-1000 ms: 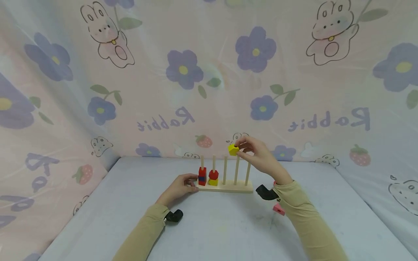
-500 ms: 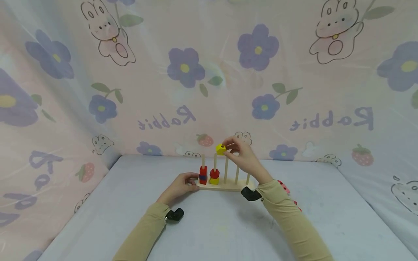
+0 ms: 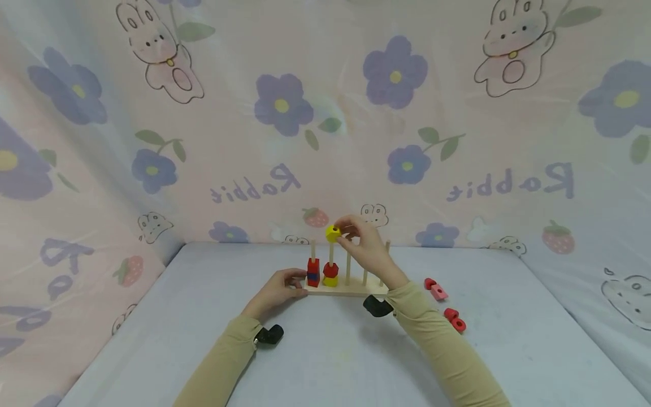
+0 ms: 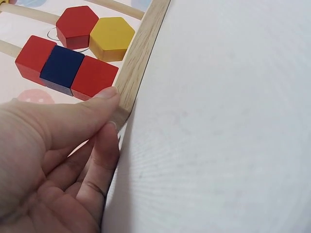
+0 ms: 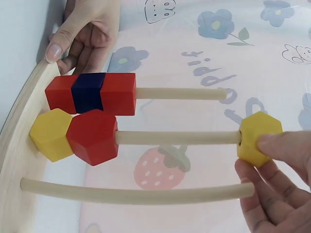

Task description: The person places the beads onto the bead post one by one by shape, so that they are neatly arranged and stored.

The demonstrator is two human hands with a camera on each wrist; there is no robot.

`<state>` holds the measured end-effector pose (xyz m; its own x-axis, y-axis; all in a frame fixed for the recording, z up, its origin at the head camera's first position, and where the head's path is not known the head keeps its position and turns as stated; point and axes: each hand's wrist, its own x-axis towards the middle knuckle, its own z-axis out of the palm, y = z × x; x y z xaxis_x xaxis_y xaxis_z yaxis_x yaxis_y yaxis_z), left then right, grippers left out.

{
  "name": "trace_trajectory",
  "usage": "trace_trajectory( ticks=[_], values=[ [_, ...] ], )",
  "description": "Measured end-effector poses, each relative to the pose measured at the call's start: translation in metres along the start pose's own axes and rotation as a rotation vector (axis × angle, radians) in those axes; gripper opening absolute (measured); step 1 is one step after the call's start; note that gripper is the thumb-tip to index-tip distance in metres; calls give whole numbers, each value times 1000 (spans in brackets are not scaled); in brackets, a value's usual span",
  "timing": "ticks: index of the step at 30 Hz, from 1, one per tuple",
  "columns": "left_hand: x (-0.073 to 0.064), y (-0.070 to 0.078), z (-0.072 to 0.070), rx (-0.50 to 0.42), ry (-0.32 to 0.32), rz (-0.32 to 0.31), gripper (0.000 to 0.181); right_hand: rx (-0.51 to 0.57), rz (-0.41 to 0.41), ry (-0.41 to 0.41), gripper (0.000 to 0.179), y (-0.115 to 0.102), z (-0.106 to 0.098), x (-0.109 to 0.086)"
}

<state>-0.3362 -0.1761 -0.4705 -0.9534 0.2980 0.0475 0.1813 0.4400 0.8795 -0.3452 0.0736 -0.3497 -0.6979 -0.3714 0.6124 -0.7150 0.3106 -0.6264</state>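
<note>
Left hand (image 3: 277, 289) pinches the wooden base (image 4: 140, 60), as if steadying it; right hand (image 3: 367, 249) pinches a yellow bead (image 5: 253, 128) atop a peg (image 5: 180, 138), perhaps barely threaded

This looks like a curtained-off booth, a recording corner of sorts. Pale pink cloth (image 3: 346, 167) printed with rabbits (image 3: 515, 46), purple flowers (image 3: 395, 72) and strawberries (image 3: 558, 237) walls in the white tabletop (image 3: 315, 356) at the far side, left and right, its "Rabbit" lettering (image 3: 511, 183) running backwards. Black camera-like units (image 3: 377, 306) sit at both sleeve cuffs (image 3: 407, 299). What building lies behind the cloth, I can't tell.
</note>
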Motion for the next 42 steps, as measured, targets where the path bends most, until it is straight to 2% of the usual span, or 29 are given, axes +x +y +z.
trace_trajectory(
  ticks=[7,12,17,22,29,35,38,42],
  values=[
    [0,-2,-1,9,9,-1,49,-11,11,-1,26,1,9,-1],
    [1,-3,0,24,6,14,50,-28,77,29,31,2,18,-10],
    [1,-2,0,3,14,12,49,31,133,68,37,11,28,-22],
    [1,-2,2,2,25,37,49,85,177,83,39,21,36,-31],
    [1,-5,3,-6,23,24,48,129,289,88,38,29,44,-41],
    [2,-5,4,-5,18,14,48,149,293,92,37,34,47,-46],
    [3,-6,3,5,15,20,48,103,291,84,37,30,45,-48],
    [3,-6,3,5,18,24,49,13,291,33,46,22,39,-55]
  ],
)
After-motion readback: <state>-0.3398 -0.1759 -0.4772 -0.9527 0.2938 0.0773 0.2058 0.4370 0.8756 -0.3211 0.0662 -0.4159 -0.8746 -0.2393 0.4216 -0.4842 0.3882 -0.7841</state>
